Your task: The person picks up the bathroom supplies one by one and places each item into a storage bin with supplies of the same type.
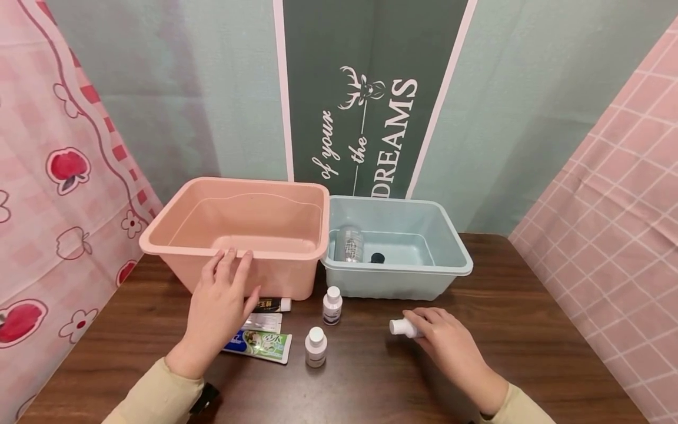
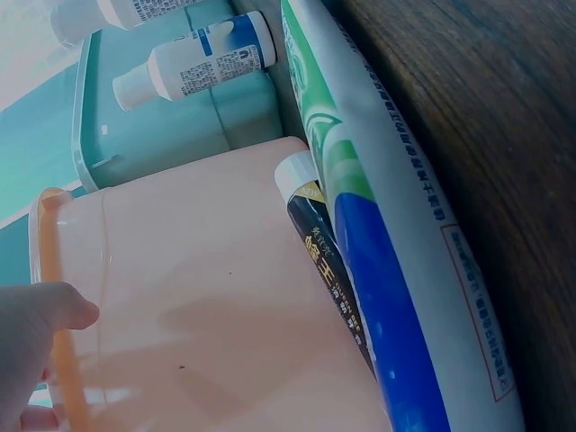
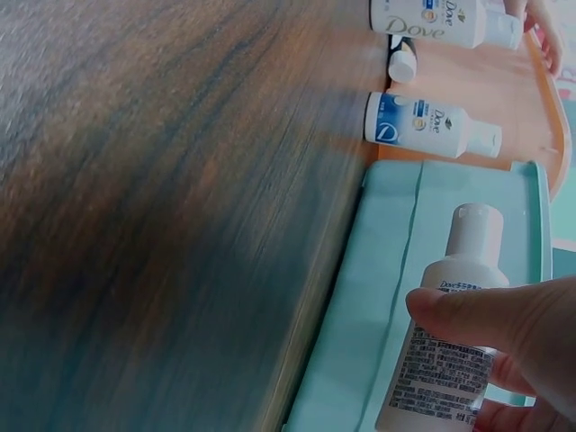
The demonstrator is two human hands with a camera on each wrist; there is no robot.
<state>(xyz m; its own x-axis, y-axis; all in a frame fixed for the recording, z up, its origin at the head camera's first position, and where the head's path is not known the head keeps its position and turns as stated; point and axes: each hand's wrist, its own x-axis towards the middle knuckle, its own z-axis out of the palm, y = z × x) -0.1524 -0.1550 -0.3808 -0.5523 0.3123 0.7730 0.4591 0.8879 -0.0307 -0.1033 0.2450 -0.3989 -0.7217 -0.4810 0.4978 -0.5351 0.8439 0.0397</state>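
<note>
In the head view my right hand (image 1: 450, 341) grips a small white Dove bottle (image 3: 445, 351), its capped end pointing left, in front of the blue bin (image 1: 397, 282). The right wrist view shows the thumb across the printed label. My left hand (image 1: 219, 300) reaches to the front rim of the pink bin (image 1: 291, 277), fingers extended at the rim and thumb apart. Partly behind that hand lie a green-and-blue toothpaste tube (image 1: 270, 346), a clear-and-white packet (image 1: 265, 322) and a black tube with a white cap (image 1: 272, 305).
Two more white bottles stand upright between my hands, one (image 1: 332, 306) close to the bins and one (image 1: 315, 347) nearer me. Inside the blue bin are a clear patterned container (image 1: 349, 244) and a small black round thing (image 1: 377, 258). Curtains hang behind and beside the wooden table (image 1: 508, 312).
</note>
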